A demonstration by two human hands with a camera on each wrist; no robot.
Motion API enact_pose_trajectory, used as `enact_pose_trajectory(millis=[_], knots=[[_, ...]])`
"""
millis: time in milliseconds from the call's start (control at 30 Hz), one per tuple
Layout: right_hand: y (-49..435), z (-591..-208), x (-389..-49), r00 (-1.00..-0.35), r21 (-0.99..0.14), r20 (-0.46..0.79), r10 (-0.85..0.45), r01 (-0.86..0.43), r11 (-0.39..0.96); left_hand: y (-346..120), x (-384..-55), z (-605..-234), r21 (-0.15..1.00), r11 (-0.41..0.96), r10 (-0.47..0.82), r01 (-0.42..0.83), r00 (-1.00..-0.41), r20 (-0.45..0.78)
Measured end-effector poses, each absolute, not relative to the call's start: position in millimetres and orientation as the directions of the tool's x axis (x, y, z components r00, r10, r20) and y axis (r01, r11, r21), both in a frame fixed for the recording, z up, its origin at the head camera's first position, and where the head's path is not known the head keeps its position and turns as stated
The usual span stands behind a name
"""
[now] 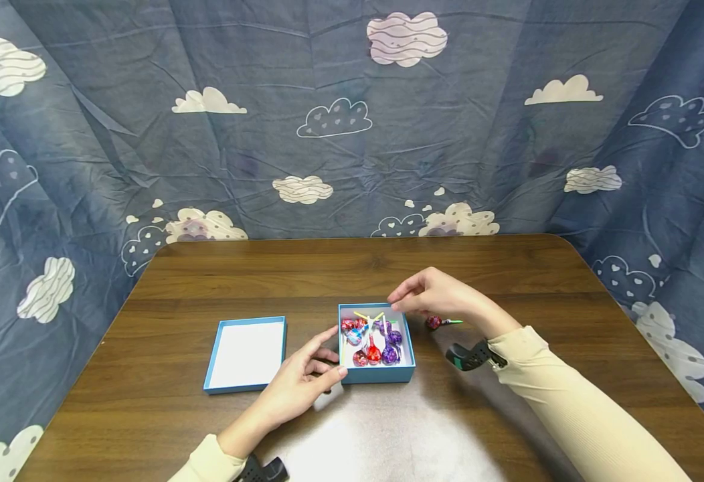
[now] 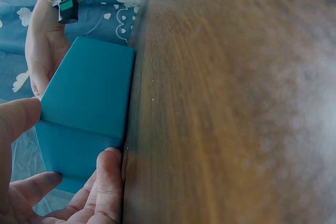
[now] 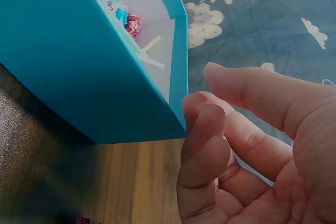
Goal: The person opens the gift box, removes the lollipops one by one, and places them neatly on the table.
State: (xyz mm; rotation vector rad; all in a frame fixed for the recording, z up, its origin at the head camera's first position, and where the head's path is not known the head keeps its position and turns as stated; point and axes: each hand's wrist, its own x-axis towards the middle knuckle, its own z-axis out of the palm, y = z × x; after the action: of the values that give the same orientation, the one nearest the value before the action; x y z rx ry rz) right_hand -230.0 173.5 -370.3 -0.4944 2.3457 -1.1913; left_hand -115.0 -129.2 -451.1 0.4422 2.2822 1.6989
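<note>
A blue box with a white inside holds several wrapped lollipops: red ones, purple ones and a blue-and-white one. Against its left side and near front corner rests my left hand; in the left wrist view the thumb and fingertips touch the blue walls. At the back right corner, my right hand has its fingertips at the box edge. The right wrist view shows its thumb apart from the fingers and nothing held between them. One dark red lollipop lies on the table under the right wrist.
The box's lid, white inside with blue edges, lies face up to the left of my left hand. The wooden table ends at a blue cloud-patterned curtain. Dark cameras sit on both wrists.
</note>
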Motion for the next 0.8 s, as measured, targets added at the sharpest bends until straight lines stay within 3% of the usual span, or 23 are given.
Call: enact_pose_trajectory(millis=[333, 633, 800], knots=[[167, -369, -231, -0.808, -0.819, -0.255, -0.531, -0.112, 0.563, -129, -115, -454, 0.957, 0.279, 0.390, 0.083, -0.920, -0.034], [154, -366, -226, -0.812, -0.693, -0.211, -0.544, -0.269, 0.669, -130, -115, -454, 0.958, 0.271, 0.391, 0.090, -0.920, -0.024], [150, -367, -225, -0.825, -0.647, -0.221, -0.520, -0.275, 0.712, -128, -115, -455, 0.959, 0.269, 0.391, 0.088, -0.920, -0.025]])
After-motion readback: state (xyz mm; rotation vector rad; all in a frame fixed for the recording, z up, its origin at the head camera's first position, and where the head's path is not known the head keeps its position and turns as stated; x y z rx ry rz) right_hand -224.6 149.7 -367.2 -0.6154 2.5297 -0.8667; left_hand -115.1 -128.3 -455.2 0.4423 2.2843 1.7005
